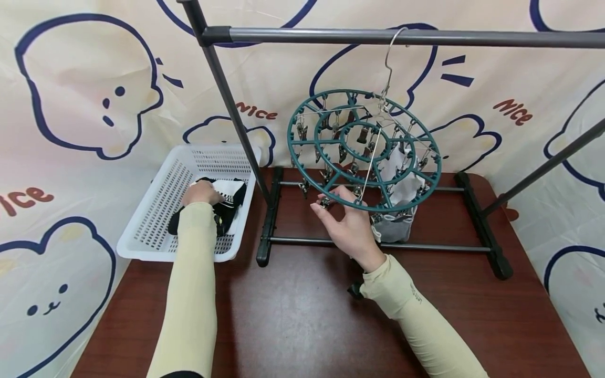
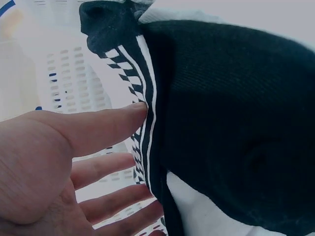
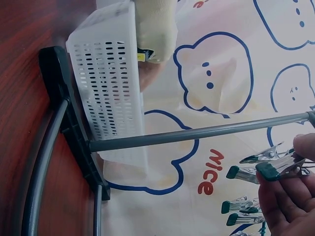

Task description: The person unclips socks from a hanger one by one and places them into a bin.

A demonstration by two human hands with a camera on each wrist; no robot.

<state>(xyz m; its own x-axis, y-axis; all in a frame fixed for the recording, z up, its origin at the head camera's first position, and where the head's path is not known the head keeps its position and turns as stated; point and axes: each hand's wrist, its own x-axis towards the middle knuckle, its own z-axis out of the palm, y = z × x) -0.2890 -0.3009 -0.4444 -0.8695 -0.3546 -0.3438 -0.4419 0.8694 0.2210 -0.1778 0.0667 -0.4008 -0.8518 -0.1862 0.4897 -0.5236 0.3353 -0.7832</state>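
Observation:
My left hand [image 1: 203,193] reaches into the white basket [image 1: 142,251], where a black sock [image 2: 236,98] with a white checkered and striped band lies over white cloth. In the left wrist view the thumb lies on the band and the other fingers pass behind it, pinching the fabric. My right hand [image 1: 352,228] is raised to the near edge of a round green drying hanger [image 1: 309,169]. Its thumb and fingers pinch a metal clip [image 3: 278,167] with green tips. Other clips [image 3: 241,205] dangle beside that hand.
The hanger hooks over the grey bar [image 1: 307,35] of a rack whose black feet [image 1: 267,226] stand on the brown table [image 1: 283,315]. Grey cloth [image 1: 399,228] hangs from the hanger's right side. A cartoon-printed curtain [image 1: 85,173] backs the table.

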